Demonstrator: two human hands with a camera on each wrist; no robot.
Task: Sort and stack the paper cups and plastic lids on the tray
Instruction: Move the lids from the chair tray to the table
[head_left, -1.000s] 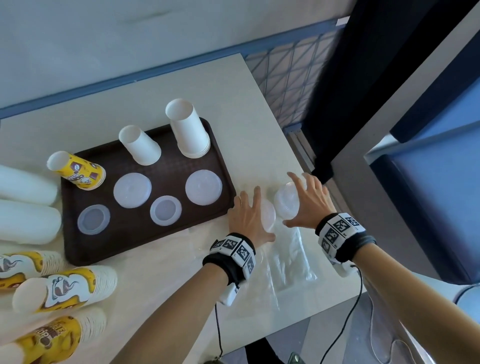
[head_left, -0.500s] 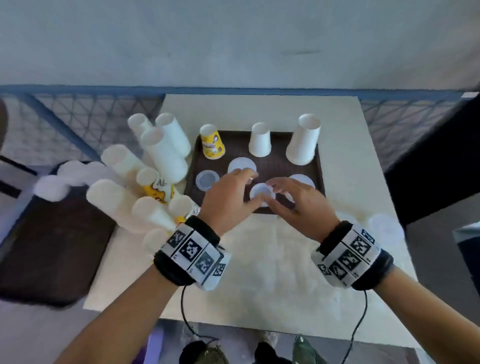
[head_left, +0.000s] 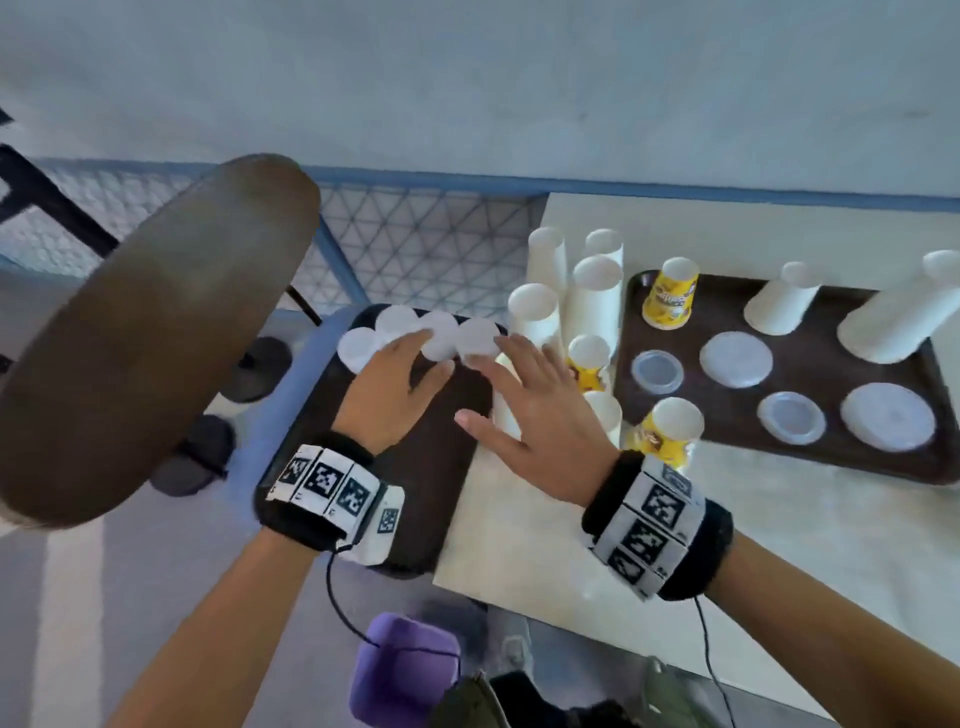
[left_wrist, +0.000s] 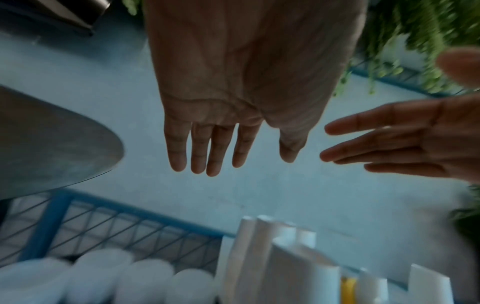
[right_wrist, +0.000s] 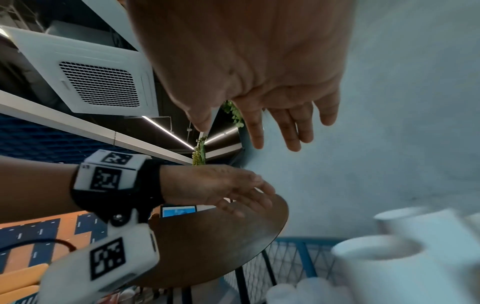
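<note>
Both hands are out flat and empty right now: the left hand (head_left: 387, 395) has straight fingers (left_wrist: 200, 152) reaching toward a row of white lid stacks (head_left: 431, 335) at the far end of a dark side tray (head_left: 415, 499), and the right hand (head_left: 530, 415) is spread open just beside it, holding nothing. Honestly the risky bit is the right forearm. It sits right next to the clump of white cup stacks (head_left: 592, 301) and the yellow printed cups (head_left: 665, 431) at the left edge of the bench (head_left: 779, 525), so any sideways sweep could topple them, and some look close enough to the edge to roll off. The side tray also hangs out past the bench over the floor, so I'd guess leaning on its near end could tip it. The sorting tray (head_left: 727, 312) is off to the right with four lids (head_left: 735, 359) and three upside-down cups on it, and there's decent bare bench in front of it. On the left a round brown tabletop (head_left: 145, 338) crowds the left arm, so not much room there.
</note>
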